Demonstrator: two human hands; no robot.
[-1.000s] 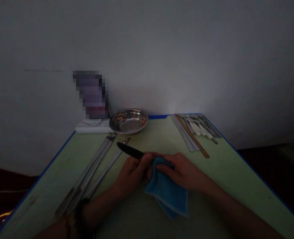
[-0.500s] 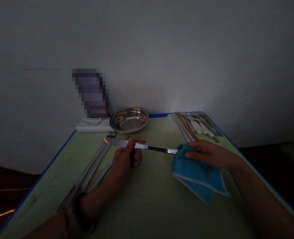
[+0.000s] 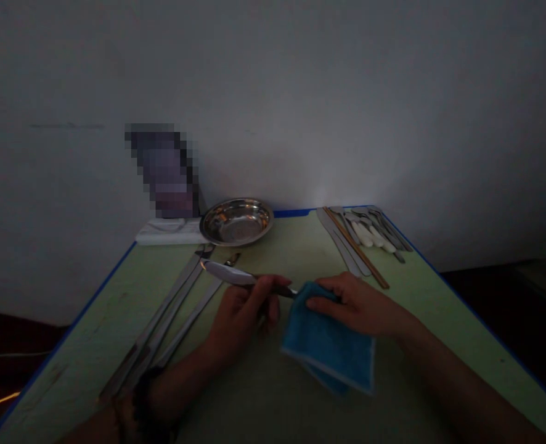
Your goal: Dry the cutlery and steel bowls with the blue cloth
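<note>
Knife (image 3: 229,272) held over mid bench (image 3: 291,259); left hand (image 3: 243,311) pinches it mid-length, probably for steadiness, leaving handle end to right hand (image 3: 356,302), clamped on blue cloth (image 3: 333,345) around it.

knife (image 3: 227,273): middle section covered by fingers of left hand (image 3: 245,308); handle end hidden inside cloth (image 3: 331,351). right hand (image 3: 360,305): some fingers out of sight behind cloth; cloth's lower edge slightly blurred. both forearms cut off by bottom edge, as is near side of table (image 3: 462,320). bracelet (image 3: 146,401) too dark for detail. long utensil (image 3: 195,316) nearest left hand: lower end hidden by wrist. white box (image 3: 169,233): right end behind bowl (image 3: 236,223). upright object (image 3: 164,172) pixelated, content unreadable. piled cutlery (image 3: 374,237) overlaps; count uncertain.
</note>
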